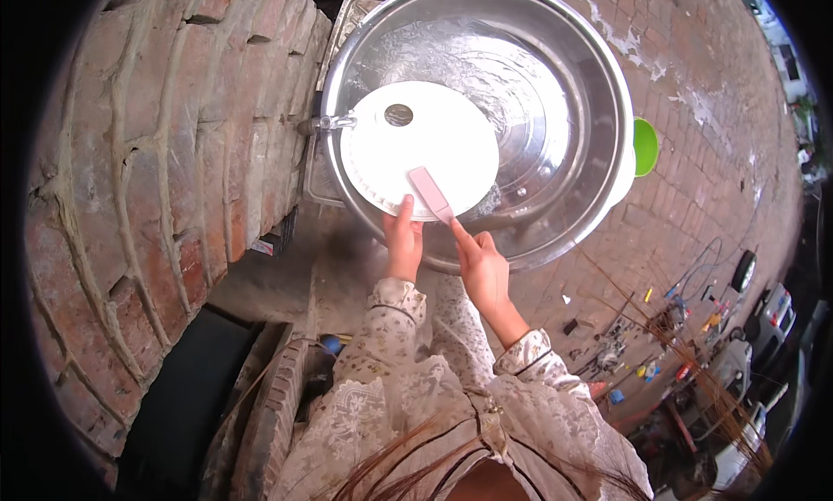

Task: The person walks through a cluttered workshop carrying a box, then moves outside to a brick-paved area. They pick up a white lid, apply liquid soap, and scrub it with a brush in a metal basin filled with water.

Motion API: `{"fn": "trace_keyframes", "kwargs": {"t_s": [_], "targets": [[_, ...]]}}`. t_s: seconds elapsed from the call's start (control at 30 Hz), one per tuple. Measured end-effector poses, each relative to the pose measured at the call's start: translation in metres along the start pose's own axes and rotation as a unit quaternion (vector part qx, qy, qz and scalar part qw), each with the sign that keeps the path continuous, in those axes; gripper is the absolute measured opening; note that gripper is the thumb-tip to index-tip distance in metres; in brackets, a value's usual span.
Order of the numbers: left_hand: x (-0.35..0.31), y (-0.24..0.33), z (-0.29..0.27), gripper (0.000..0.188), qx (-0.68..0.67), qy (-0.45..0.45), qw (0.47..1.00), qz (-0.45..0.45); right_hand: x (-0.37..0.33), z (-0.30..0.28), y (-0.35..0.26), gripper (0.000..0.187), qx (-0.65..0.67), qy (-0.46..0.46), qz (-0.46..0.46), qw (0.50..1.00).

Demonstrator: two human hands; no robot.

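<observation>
A white oval plastic board (434, 137) with a round hole lies tilted over the left part of a large metal basin (599, 111). My left hand (403, 243) grips its near edge, thumb on top, the other fingers mostly hidden beneath. In my right hand (483, 267) is a flat pink brush-like tool (426, 189), index finger stretched along its handle. The head of this tool rests against the near part of the board; its underside is hidden. Beside the board's left edge, a metal tap (334, 123) reaches over the basin rim. Rippling water shows in the basin.
A brick wall (173, 145) rises on the left. At the basin's right side are a bright green bowl (645, 147) and a white object (619, 187), partly hidden. Tools and small coloured parts (668, 319) lie on the brick floor at right. A tyre (269, 406) stands at lower left.
</observation>
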State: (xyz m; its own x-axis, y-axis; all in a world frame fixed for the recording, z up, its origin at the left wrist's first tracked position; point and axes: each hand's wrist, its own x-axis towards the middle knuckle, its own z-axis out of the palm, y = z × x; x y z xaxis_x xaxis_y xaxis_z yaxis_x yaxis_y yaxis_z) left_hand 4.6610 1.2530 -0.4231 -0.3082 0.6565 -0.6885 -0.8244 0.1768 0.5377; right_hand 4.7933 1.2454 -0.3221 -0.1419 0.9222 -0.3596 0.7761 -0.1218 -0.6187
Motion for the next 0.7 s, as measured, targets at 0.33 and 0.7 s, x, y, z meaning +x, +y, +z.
{"fn": "trace_keyframes", "kwargs": {"t_s": [0.33,0.7], "targets": [[-0.010,0.003,-0.004,0.039,-0.040,-0.034,0.997,-0.055,0.015,0.002,0.015,0.034,-0.062,0.015,0.003,0.998],[-0.021,0.009,-0.010,0.046,0.047,-0.108,0.989,-0.094,0.046,0.016,-0.014,0.034,-0.059,-0.010,-0.046,0.997]]}}
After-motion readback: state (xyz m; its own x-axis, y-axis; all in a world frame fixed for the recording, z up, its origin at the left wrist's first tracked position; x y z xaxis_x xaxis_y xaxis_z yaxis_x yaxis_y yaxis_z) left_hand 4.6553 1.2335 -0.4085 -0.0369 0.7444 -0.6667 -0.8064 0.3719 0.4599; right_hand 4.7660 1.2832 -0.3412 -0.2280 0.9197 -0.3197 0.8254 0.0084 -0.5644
